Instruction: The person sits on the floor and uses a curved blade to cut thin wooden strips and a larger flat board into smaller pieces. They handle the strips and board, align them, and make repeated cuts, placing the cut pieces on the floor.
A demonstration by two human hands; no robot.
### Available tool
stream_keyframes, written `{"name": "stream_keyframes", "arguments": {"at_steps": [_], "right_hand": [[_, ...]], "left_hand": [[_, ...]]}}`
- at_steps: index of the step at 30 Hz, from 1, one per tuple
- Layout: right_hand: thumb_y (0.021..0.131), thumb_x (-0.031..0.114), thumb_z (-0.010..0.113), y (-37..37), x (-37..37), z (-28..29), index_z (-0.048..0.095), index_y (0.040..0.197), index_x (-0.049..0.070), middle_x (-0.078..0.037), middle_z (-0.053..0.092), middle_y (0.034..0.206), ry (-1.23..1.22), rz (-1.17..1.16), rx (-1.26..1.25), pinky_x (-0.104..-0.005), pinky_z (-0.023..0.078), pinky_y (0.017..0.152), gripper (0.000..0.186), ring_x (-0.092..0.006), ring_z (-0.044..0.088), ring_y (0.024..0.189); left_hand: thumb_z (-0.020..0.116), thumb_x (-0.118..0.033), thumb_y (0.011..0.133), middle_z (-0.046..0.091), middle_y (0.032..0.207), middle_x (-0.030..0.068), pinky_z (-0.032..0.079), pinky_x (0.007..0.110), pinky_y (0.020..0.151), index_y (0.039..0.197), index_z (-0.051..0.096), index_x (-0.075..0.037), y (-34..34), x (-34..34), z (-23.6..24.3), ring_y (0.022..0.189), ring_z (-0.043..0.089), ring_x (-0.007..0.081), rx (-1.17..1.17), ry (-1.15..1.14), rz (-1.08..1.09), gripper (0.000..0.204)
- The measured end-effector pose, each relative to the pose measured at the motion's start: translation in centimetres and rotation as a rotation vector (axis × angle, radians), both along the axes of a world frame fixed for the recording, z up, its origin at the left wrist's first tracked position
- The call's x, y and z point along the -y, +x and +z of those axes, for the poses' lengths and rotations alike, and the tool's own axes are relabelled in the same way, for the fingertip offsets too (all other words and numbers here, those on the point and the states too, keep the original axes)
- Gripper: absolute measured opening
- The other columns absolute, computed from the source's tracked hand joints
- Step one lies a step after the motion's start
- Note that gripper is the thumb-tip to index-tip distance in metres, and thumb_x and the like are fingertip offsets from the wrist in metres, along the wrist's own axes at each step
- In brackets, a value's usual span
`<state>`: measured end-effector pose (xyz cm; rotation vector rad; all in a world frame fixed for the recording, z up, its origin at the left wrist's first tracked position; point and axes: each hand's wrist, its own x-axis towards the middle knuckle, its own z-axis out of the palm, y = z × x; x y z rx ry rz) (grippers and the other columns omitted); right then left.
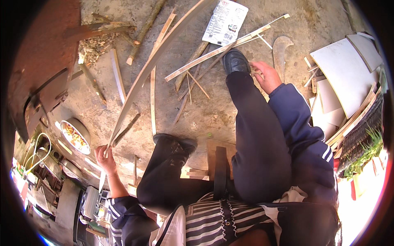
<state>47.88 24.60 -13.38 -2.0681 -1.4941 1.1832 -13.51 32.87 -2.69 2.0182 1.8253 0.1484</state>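
My left hand (106, 159), low on the left, is closed round the near end of a long, thin wooden strip (141, 76). The strip rises from the hand and runs past the top of the view, looking curved. By my black shoe (236, 61), my right hand (267, 77) has its fingers bent together beside the shoe. What lies between these fingertips is too small to make out. Just right of that hand, a hooked metal blade (280, 53) lies on the floor. Sawn wooden sticks (213, 54) lie crossed in front of the shoe.
A printed white packet (225, 22) lies beyond the sticks. Branches (144, 33) and wood shavings (96, 51) are at the upper left. A white basin (76, 135) of food-like scraps stands left. Pale boards (344, 74) lean at the right, near green plants (365, 153).
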Motion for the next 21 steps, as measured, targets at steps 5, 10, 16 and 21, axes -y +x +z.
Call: {"name": "stream_keyframes", "arguments": {"at_steps": [5, 10, 16, 21], "right_hand": [[0.075, -0.004, 0.058, -0.3, 3.2, 3.6, 0.055, 0.112, 0.006, -0.014, 0.060, 0.102, 0.041, -0.133, 0.008, -0.0338, 0.048, 0.076, 0.038, -0.0280, 0.061, 0.085], [0.074, -0.003, 0.059, 0.7, 5.2, 8.7, 0.056, 0.113, 0.008, -0.013, 0.060, 0.099, 0.145, -0.140, 0.071, -0.0322, 0.049, 0.072, 0.040, -0.0254, 0.062, 0.080], [0.075, -0.004, 0.058, 1.1, 3.8, 16.9, 0.055, 0.114, 0.008, -0.011, 0.060, 0.098, 0.351, -0.162, 0.096, -0.0318, 0.050, 0.071, 0.041, -0.0251, 0.061, 0.080], [0.075, -0.004, 0.057, -2.1, 3.7, 22.9, 0.055, 0.114, 0.008, -0.011, 0.059, 0.099, 0.485, -0.039, 0.103, -0.0316, 0.049, 0.072, 0.041, -0.0244, 0.060, 0.081]], "left_hand": [[0.060, -0.004, 0.083, 0.060, 0.091, 0.0138, 0.047, 0.036, 0.073, 0.094, 0.059, 0.001, -1.0, 2.2, 10.0, 0.082, 0.058, 0.0292, -0.126, 0.181, -0.081, 0.012], [0.055, -0.011, 0.088, 0.060, 0.080, 0.0141, 0.047, 0.036, 0.062, 0.091, 0.057, -0.002, -1.1, 4.9, 19.2, 0.070, 0.058, 0.0317, -0.400, 0.317, -0.133, 0.010], [0.047, -0.029, 0.093, 0.055, 0.067, 0.0184, 0.042, 0.042, 0.055, 0.076, 0.055, -0.002, -3.6, 8.9, 27.3, 0.063, 0.053, 0.0373, -0.623, 0.317, 0.061, 0.033], [0.045, -0.041, 0.093, 0.053, 0.062, 0.0171, 0.040, 0.043, 0.051, 0.071, 0.054, -0.004, -7.2, 14.0, 31.2, 0.058, 0.050, 0.0376, -0.673, 0.336, 0.199, 0.044]]}}
